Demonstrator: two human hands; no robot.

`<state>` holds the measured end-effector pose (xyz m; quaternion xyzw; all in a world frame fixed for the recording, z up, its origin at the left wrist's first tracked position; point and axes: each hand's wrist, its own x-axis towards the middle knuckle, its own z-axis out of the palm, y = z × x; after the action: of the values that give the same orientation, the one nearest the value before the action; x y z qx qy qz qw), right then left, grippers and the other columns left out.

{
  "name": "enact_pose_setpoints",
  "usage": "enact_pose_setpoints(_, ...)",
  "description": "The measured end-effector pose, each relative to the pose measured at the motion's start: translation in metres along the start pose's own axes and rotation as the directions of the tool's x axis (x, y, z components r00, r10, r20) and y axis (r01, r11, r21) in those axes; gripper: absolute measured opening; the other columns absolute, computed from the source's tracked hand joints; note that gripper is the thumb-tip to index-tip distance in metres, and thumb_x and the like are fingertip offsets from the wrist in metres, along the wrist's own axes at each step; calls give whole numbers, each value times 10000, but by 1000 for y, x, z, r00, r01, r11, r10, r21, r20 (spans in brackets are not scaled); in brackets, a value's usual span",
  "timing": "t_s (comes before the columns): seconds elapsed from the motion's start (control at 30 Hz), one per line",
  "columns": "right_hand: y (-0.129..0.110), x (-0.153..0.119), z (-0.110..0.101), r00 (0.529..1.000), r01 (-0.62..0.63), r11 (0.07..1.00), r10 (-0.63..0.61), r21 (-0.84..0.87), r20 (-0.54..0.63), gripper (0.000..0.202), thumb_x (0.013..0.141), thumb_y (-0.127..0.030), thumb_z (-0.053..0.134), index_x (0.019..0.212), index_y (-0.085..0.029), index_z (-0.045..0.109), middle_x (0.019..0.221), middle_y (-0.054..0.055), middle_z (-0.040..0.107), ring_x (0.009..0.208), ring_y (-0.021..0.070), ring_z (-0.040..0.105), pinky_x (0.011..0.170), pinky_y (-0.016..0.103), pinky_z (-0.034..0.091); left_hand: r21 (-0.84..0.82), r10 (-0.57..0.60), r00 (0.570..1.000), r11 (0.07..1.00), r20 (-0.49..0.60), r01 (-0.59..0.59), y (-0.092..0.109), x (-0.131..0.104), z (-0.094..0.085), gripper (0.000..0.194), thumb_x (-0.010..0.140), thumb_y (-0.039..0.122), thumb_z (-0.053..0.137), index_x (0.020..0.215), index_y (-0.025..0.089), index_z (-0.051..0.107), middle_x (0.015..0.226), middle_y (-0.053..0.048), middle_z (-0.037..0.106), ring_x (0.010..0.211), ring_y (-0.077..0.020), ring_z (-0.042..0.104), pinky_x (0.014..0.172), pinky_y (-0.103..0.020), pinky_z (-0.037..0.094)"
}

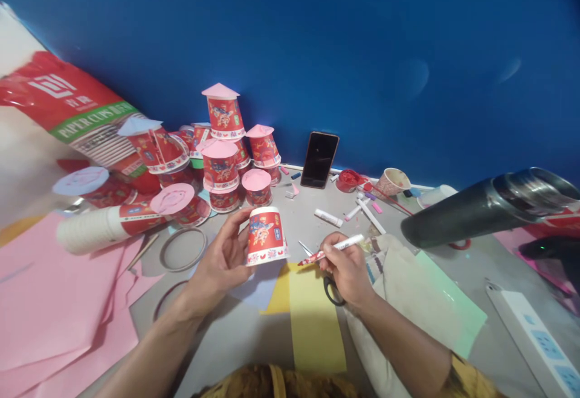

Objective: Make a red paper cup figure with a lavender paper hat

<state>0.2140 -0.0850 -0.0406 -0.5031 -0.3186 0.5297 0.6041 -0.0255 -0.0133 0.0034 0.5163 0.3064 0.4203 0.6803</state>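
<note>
Upside down, a red printed paper cup [266, 236] is held up over the table by my left hand [224, 256], fingers behind it and thumb at its rim. My right hand [347, 268] grips a red-and-white marker pen [338, 247], its tip pointing left toward the cup but apart from it. Dark-handled scissors [334, 291] lie under the right hand, partly hidden. Below the hands is a yellow paper sheet [317, 325]. Behind the held cup stand several red cups with pink paper cone tops [220, 149], some stacked.
Pink paper sheets [54, 301], a tape roll [183, 250] and a stack of cups [99, 229] lie left. A phone [319, 159] leans on the blue wall. A dark flask [475, 208], cloth [389, 295], green paper [453, 307] and power strip [530, 337] are right.
</note>
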Motion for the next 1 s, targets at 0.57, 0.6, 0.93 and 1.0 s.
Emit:
enact_pose_setpoints(0.57, -6, -5, 3, 966, 259, 936, -245, -238, 85, 475, 837, -438, 827, 1245, -292, 631, 1120, 57, 713, 725, 136, 582, 639, 276, 508, 105, -43, 999, 994, -16, 44, -9, -4, 7, 806, 746, 166, 827, 1446, 319, 459, 1600, -107, 462, 1496, -336, 426, 1185, -441, 438)
enact_pose_setpoints(0.6, -5, -6, 1, 959, 276, 929, -251, -245, 129, 577, 791, -435, 870, 1292, -311, 612, 1187, 64, 699, 770, 148, 594, 675, 290, 519, 35, -68, 998, 997, 7, 67, -10, -3, 8, 807, 738, 184, 851, 1438, 324, 473, 1592, -105, 481, 1483, -338, 447, 1158, -422, 468)
enact_pose_setpoints(0.93, -4, -1, -2, 927, 297, 921, -214, -254, 309, 1026, 529, -591, 977, 1424, -339, 545, 1507, 101, 543, 1263, 308, 586, 1003, 411, 517, -125, -232, 959, 959, 164, 254, -16, -5, 9, 840, 650, 185, 932, 1397, 357, 589, 1544, -81, 563, 1466, -367, 466, 1139, -422, 475)
enact_pose_setpoints(1.0, -4, 0, -2, 917, 316, 916, -229, -248, 326, 1050, 515, -598, 979, 1429, -317, 546, 1489, 113, 555, 1306, 327, 571, 1079, 445, 483, -119, -232, 956, 959, 180, 256, -17, -5, 10, 836, 659, 205, 929, 1406, 348, 581, 1559, -91, 546, 1464, -379, 465, 1142, -454, 471)
